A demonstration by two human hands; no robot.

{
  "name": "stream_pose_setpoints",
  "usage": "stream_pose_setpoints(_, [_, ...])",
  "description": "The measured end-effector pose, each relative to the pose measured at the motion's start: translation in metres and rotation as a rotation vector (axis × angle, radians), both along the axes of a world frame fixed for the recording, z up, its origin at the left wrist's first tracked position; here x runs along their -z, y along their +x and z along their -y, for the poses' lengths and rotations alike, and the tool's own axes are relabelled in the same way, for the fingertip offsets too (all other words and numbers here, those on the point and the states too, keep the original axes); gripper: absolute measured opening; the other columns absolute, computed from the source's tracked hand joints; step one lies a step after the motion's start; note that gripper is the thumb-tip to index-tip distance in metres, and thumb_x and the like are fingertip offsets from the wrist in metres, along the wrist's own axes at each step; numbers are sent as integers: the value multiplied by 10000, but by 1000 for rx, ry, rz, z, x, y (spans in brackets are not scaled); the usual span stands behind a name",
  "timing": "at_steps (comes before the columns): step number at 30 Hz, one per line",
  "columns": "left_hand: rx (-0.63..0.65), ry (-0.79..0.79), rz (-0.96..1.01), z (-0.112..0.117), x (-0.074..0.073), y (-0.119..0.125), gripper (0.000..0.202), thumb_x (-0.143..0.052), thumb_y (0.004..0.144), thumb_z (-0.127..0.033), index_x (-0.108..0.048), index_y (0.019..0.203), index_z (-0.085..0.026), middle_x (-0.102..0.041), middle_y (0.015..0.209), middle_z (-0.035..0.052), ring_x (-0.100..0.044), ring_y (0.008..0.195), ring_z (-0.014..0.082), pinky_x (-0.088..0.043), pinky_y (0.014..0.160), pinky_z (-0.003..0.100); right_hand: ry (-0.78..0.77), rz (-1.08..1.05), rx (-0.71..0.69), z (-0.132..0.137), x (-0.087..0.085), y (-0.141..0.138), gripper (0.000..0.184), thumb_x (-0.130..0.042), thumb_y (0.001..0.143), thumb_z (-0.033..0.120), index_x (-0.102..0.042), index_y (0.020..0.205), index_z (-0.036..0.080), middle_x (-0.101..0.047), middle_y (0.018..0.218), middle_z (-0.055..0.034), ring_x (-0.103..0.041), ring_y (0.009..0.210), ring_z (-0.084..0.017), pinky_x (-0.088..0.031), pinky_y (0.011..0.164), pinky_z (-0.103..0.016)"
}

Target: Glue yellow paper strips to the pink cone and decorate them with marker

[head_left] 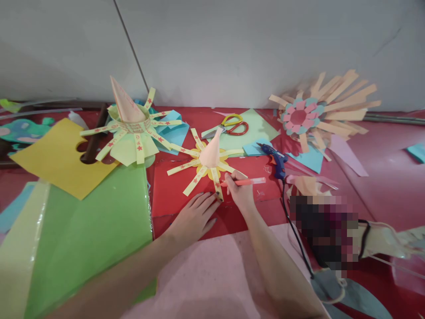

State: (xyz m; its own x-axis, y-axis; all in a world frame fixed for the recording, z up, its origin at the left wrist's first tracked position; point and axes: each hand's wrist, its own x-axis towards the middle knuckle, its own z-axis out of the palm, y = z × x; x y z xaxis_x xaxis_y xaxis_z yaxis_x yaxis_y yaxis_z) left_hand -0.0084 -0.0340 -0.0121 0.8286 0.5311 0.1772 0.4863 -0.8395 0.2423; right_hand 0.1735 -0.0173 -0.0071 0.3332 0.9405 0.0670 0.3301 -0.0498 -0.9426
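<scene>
My right hand (pixel 239 191) is closed around an orange-pink pen (pixel 249 181), its tip touching a yellow paper strip of a small paper craft (pixel 209 163), a peach cone on a yellow flower with star-marked strips. Just left of it, my left hand (pixel 195 215) lies flat with fingers spread, fingertips pressing the end of that strip onto the red sheet (pixel 169 190).
A bigger cone craft (pixel 131 128) stands back left, on yellow (pixel 56 159) and green paper (pixel 99 221). Scissors (pixel 234 125) lie on pale green paper; a blue glue gun (pixel 275 158) with black cord is to the right. A peach-strip flower craft (pixel 308 115) sits back right. A pixelated patch is at lower right.
</scene>
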Motion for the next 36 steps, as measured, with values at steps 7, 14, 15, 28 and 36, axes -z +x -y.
stream_pose_setpoints(7, [9, 4, 3, -1, -3, 1, 382, -419, 928, -309, -503, 1258, -135, -554, 1278, 106, -482, 1207, 238, -361, 1037, 392, 88, -88, 131, 1, -10, -1, 332, -540, 822, 416, -476, 578, 199, -480, 467, 57, -421, 418, -72, -399, 465, -220])
stream_pose_setpoints(14, [8, -46, 37, -3, -9, 2, 354, -462, 899, -262, -519, 1224, -134, -540, 1280, 119, -498, 1192, 232, -391, 1026, 397, 279, -51, 188, -20, -44, 8, 243, -477, 863, 420, -602, 908, 217, -667, 995, -32, -408, 418, -40, -517, 506, -231])
stream_pose_setpoints(15, [5, -48, 41, -3, -10, 2, 354, -468, 893, -250, -518, 1223, -133, -539, 1284, 117, -506, 1182, 234, -401, 1017, 400, 281, -41, 150, -25, -50, 8, 238, -481, 862, 419, -602, 909, 220, -662, 998, -32, -407, 414, -39, -514, 495, -228])
stream_pose_setpoints(28, [21, 25, 147, -1, -10, 2, 315, -404, 909, -186, -531, 1191, -128, -584, 1228, 109, -590, 1066, 199, -466, 963, 376, 250, 94, -105, -68, -72, -20, 158, -539, 837, 365, -601, 806, 223, -575, 651, 31, -504, 451, -75, -460, 495, -230])
stream_pose_setpoints(36, [113, 106, 385, 3, -19, -1, 298, -405, 916, -142, -483, 1204, -130, -625, 1150, 108, -584, 1081, 178, -472, 956, 355, 371, 174, -68, -41, -123, -24, 178, -559, 844, 363, -640, 833, 205, -596, 723, 10, -562, 568, -93, -472, 566, -249])
